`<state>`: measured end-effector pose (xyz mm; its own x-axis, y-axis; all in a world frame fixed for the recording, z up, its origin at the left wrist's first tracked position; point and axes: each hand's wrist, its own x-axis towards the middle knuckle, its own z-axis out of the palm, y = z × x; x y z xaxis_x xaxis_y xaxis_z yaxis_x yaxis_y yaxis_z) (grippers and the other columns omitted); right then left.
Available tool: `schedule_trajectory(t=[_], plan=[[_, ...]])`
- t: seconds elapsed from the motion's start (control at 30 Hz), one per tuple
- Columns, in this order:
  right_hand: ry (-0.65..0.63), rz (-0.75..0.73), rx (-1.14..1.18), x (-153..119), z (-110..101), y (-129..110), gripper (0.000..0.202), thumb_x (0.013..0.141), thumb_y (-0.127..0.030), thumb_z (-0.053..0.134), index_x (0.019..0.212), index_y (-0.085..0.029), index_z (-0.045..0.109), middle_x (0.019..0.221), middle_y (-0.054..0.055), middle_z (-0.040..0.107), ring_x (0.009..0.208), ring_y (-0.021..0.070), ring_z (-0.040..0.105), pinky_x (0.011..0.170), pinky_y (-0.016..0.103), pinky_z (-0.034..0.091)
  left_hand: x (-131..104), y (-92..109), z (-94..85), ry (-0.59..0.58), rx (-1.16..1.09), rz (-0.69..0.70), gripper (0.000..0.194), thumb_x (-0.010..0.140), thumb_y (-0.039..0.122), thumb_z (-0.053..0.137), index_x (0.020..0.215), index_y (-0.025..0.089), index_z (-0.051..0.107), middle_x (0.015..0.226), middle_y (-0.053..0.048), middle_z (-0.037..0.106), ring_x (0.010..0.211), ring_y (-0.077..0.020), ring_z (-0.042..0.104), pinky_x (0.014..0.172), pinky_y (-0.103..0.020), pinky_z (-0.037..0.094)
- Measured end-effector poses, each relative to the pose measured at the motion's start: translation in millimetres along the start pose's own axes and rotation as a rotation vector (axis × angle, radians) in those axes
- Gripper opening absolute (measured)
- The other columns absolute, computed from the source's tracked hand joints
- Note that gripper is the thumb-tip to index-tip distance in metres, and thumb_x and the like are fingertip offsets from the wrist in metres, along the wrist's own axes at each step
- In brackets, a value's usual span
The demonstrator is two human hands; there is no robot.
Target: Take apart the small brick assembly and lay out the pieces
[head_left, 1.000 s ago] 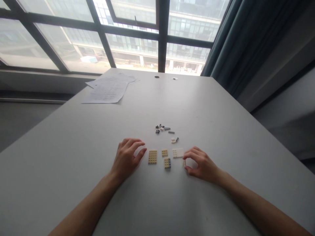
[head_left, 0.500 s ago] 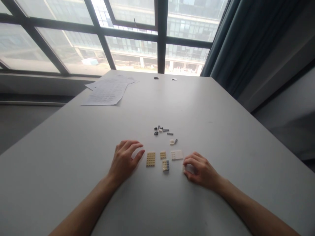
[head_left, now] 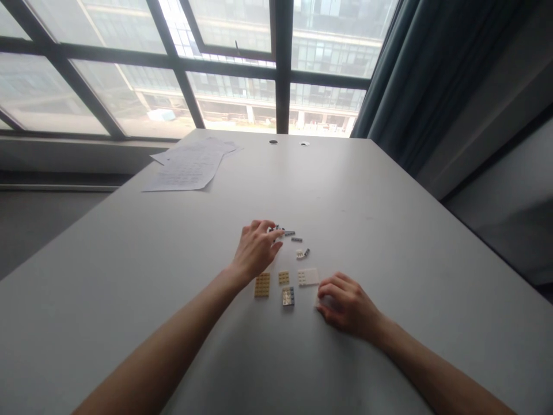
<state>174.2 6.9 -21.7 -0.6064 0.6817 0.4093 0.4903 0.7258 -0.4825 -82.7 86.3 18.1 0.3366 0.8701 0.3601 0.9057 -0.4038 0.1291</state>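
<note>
My left hand (head_left: 256, 251) is over the small pile of dark and grey toy bricks (head_left: 279, 229), thumb and fingers apart, partly covering it. The large tan plate (head_left: 262, 286) lies below its wrist. My right hand (head_left: 351, 304) rests on the table with curled fingers around a small white brick (head_left: 317, 301), which is mostly hidden. By its fingertips lies a flat white piece with studs at one end (head_left: 308, 277). Between the hands are a small tan plate (head_left: 284, 278) and a tan and blue-grey block (head_left: 288, 296).
A grey strip (head_left: 296, 239) and a small white brick beside a grey one (head_left: 299, 253) lie right of the pile. Printed papers (head_left: 185, 170) lie at the far left of the white table (head_left: 389, 230). Windows stand behind it, with a dark curtain (head_left: 401, 98) at right.
My left hand has moved forward and right, from beside the large tan plate to the pile of small bricks. My right hand stays in place; the view has shifted slightly.
</note>
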Motion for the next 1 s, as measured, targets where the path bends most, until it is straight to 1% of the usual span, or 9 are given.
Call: schedule_trajectory(t=[0.13, 0.27, 0.4, 0.6, 0.7, 0.8, 0.87, 0.93, 1.0], plan=[[0.012, 0.003, 0.0, 0, 1, 0, 0.015, 0.076, -0.018, 0.066, 0.088, -0.021, 0.056, 0.089, 0.005, 0.065, 0.083, 0.0202, 0.054, 0.076, 0.034, 0.047, 26, 7, 13.5, -0.072, 0.077, 0.034, 0.016, 0.084, 0.028, 0.06, 0.095, 0.026, 0.072, 0.114, -0.008, 0.061, 0.108, -0.0289, 0.047, 0.087, -0.044, 0.036], [0.02, 0.009, -0.003, 1, 0, -1, 0.017, 0.075, -0.017, 0.066, 0.088, -0.021, 0.056, 0.088, 0.004, 0.065, 0.082, 0.02, 0.055, 0.075, 0.034, 0.047, 35, 9, 20.8, -0.088, 0.091, 0.043, 0.019, 0.088, 0.023, 0.053, 0.083, 0.02, 0.072, 0.103, -0.01, 0.064, 0.102, -0.0276, 0.049, 0.085, -0.043, 0.035], [0.011, 0.01, -0.005, 1, -1, -2, 0.016, 0.075, -0.017, 0.065, 0.088, -0.021, 0.057, 0.088, 0.005, 0.065, 0.082, 0.0204, 0.055, 0.075, 0.034, 0.047, 39, 10, 23.2, -0.11, 0.097, 0.061, 0.02, 0.089, 0.021, 0.051, 0.081, 0.015, 0.069, 0.096, -0.012, 0.065, 0.098, -0.0266, 0.05, 0.085, -0.042, 0.034], [0.015, 0.016, 0.001, 2, -1, -3, 0.014, 0.075, -0.018, 0.064, 0.087, -0.022, 0.057, 0.087, 0.005, 0.065, 0.082, 0.0208, 0.056, 0.075, 0.035, 0.048, 47, 9, 29.1, -0.132, 0.087, 0.05, 0.02, 0.089, 0.022, 0.05, 0.081, 0.014, 0.066, 0.092, -0.013, 0.065, 0.094, -0.0261, 0.052, 0.082, -0.041, 0.035], [0.02, 0.022, 0.009, 2, -1, -3, 0.014, 0.075, -0.018, 0.064, 0.086, -0.022, 0.057, 0.087, 0.005, 0.065, 0.082, 0.0205, 0.056, 0.076, 0.034, 0.048, 49, 11, 25.4, -0.124, 0.075, 0.053, 0.019, 0.09, 0.021, 0.05, 0.083, 0.013, 0.066, 0.093, -0.014, 0.064, 0.094, -0.0264, 0.051, 0.082, -0.042, 0.034], [0.022, 0.038, 0.025, 2, -2, -3, 0.015, 0.073, -0.016, 0.065, 0.085, -0.022, 0.057, 0.087, 0.004, 0.065, 0.081, 0.0203, 0.056, 0.076, 0.034, 0.047, 40, 22, 9.6, -0.107, 0.049, 0.074, 0.015, 0.091, 0.022, 0.051, 0.089, 0.015, 0.064, 0.097, -0.011, 0.063, 0.097, -0.0256, 0.05, 0.084, -0.041, 0.035], [0.034, 0.072, 0.023, 2, -3, -3, 0.016, 0.072, -0.015, 0.065, 0.084, -0.022, 0.057, 0.085, 0.004, 0.065, 0.081, 0.0202, 0.056, 0.076, 0.034, 0.047, 24, 34, -4.7, -0.1, 0.016, 0.14, 0.012, 0.091, 0.025, 0.052, 0.093, 0.018, 0.062, 0.101, -0.008, 0.062, 0.099, -0.0235, 0.049, 0.087, -0.039, 0.034], [0.064, 0.122, 0.013, 2, -3, -4, 0.016, 0.071, -0.014, 0.064, 0.083, -0.021, 0.057, 0.084, 0.004, 0.064, 0.081, 0.0202, 0.056, 0.076, 0.034, 0.047, 0, 48, -17.0, -0.093, -0.041, 0.303, 0.011, 0.092, 0.025, 0.052, 0.094, 0.019, 0.06, 0.105, -0.006, 0.061, 0.104, -0.0228, 0.048, 0.091, -0.039, 0.033], [0.089, 0.162, 0.01, 2, -4, -5, 0.016, 0.071, -0.013, 0.064, 0.083, -0.021, 0.057, 0.083, 0.003, 0.064, 0.081, 0.0203, 0.056, 0.077, 0.034, 0.047, -27, 61, -23.3, -0.089, -0.036, 0.437, 0.009, 0.093, 0.022, 0.05, 0.094, 0.019, 0.059, 0.105, -0.005, 0.061, 0.108, -0.0229, 0.046, 0.097, -0.041, 0.03]])
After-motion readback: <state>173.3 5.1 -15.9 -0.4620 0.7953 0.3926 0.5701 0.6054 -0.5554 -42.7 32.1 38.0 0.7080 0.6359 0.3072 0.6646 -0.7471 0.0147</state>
